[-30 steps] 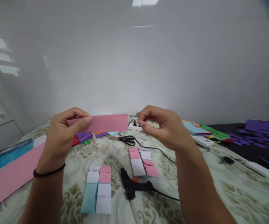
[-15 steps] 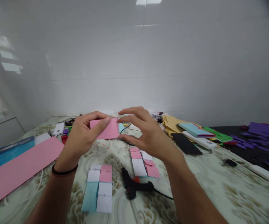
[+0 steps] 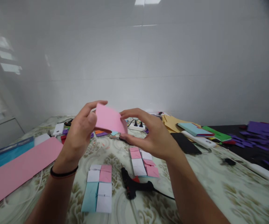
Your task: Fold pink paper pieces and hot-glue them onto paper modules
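Observation:
A folded pink paper strip (image 3: 108, 120) is held up above the table between both hands. My left hand (image 3: 82, 133) pinches its left end between thumb and fingers. My right hand (image 3: 148, 133) grips its right end, with the fingers curled round the fold. Below the hands lie two folded paper pieces, one pink, white and light blue (image 3: 98, 188) and one pink and white (image 3: 143, 162). A black glue gun (image 3: 134, 185) lies between them, its cord running right.
A long pink sheet (image 3: 17, 169) over a blue one lies at the left. A power strip (image 3: 136, 126), a dark phone (image 3: 186, 143), stacked coloured paper (image 3: 200, 130) and purple scraps (image 3: 260, 133) sit at the back and right. A white tiled wall stands behind the table.
The long pink strip has been folded over into a short piece. My right hand moved left from empty air onto the paper's right end, and both hands lifted it slightly.

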`<move>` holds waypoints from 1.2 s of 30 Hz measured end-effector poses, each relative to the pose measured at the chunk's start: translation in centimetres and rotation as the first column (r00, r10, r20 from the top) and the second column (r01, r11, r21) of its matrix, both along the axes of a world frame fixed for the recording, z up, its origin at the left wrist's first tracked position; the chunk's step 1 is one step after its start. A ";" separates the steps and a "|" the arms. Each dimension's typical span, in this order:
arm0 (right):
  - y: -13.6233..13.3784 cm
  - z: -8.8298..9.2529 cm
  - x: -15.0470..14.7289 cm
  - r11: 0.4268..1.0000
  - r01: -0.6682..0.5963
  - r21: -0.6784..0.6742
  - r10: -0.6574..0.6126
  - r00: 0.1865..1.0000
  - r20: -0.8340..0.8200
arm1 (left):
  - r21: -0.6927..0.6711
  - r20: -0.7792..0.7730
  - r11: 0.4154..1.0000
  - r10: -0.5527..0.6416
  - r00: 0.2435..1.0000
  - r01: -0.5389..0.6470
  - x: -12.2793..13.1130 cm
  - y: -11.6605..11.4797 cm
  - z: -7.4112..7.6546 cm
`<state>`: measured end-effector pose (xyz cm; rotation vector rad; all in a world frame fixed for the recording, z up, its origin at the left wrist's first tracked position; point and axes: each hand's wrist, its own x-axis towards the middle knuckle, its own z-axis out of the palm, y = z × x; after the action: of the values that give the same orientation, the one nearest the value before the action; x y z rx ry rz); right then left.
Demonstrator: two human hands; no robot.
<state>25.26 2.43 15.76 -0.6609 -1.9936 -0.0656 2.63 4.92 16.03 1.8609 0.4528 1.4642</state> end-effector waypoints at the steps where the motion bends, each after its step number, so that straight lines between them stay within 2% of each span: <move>1: 0.1 0.0 0.0 1.000 0.028 -0.010 -0.029 0.999 -0.026 | -0.005 0.026 0.996 -0.089 0.996 0.089 0.0 0.1 -0.1; 3: 0.1 -0.1 0.0 0.998 0.047 -0.037 -0.049 0.997 -0.067 | -0.021 0.007 0.985 -0.174 0.985 0.174 0.2 0.1 -0.1; 8: 0.0 -0.1 -0.3 0.985 -0.030 -0.170 0.010 0.993 -0.118 | -0.071 -0.164 0.997 -0.048 0.985 0.036 1.0 -0.7 0.3; 14: -0.1 0.0 -0.5 0.940 -0.202 -0.273 0.145 0.966 -0.215 | -0.073 -0.196 0.997 -0.021 0.980 0.006 0.7 -0.7 0.5; 18: 0.0 -0.1 -0.4 0.926 -0.243 -0.290 0.182 0.958 -0.220 | -0.029 -0.234 1.000 -0.001 0.972 -0.006 0.4 -0.7 0.5; 22: 0.3 -0.3 -0.2 0.923 -0.255 -0.287 0.203 0.959 -0.200 | 0.005 -0.234 0.996 0.084 0.969 -0.085 0.4 -0.6 0.4; 27: 0.3 -0.4 0.1 0.923 -0.207 -0.325 0.165 0.975 -0.152 | -0.070 -0.229 0.983 0.147 0.962 -0.167 0.5 -0.4 0.1; 31: 0.4 -0.7 0.2 0.852 -0.312 -0.419 0.211 0.939 -0.270 | -0.141 -0.157 0.970 0.173 0.972 -0.196 0.2 -0.2 -0.1; 33: 0.6 -0.8 0.2 0.835 -0.349 -0.426 0.220 0.921 -0.322 | -0.170 -0.140 0.960 0.201 0.970 -0.224 0.0 0.0 -0.1; 36: 0.9 -1.0 0.2 0.869 -0.318 -0.380 0.200 0.927 -0.318 | -0.206 -0.131 0.959 0.172 0.976 -0.197 -0.3 0.4 -0.2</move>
<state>25.47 3.29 14.79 -0.6243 -1.8219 0.6138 2.33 5.30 15.81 1.7671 0.8287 1.3707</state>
